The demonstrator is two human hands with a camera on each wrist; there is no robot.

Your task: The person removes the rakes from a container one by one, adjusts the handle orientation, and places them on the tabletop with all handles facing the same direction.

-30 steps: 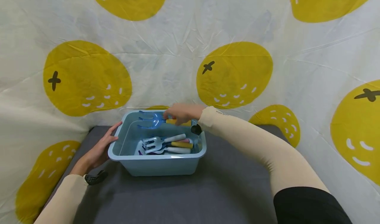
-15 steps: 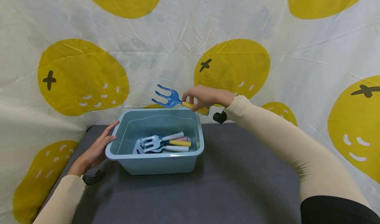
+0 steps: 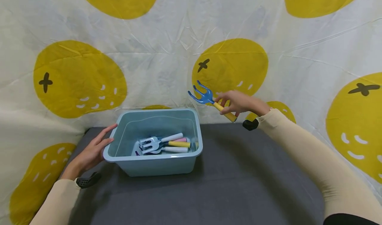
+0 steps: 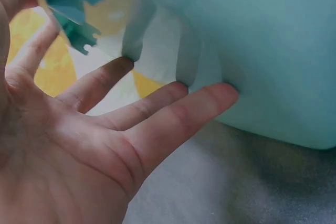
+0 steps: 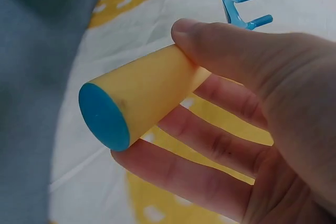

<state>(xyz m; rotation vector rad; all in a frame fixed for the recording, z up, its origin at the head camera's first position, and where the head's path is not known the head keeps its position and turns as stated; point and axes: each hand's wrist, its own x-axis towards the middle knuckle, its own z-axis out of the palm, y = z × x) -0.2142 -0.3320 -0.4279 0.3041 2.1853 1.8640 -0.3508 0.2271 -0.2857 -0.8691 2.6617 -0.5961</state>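
Note:
My right hand (image 3: 235, 102) holds a small hand rake (image 3: 206, 96) by its yellow handle (image 5: 144, 90), in the air to the right of a light blue plastic basin (image 3: 161, 167). The rake's blue prongs point up and left; in the right wrist view the thumb lies on top of the handle and the fingers underneath. Against the basin's left side rests my left hand (image 3: 94, 150), its straight fingertips touching the outer wall (image 4: 273, 66) in the left wrist view. Inside the basin lie a light blue fork (image 3: 150, 144) and several other tools with white, yellow and pink handles.
The basin stands on a dark grey cloth-covered table (image 3: 215, 192). Behind and beside the table hangs a white curtain (image 3: 161, 76) printed with large yellow fruit shapes.
My right hand has lifted the hand rake up out of the basin and carried it to the right, past the rim. My left hand has stayed at the basin's left side.

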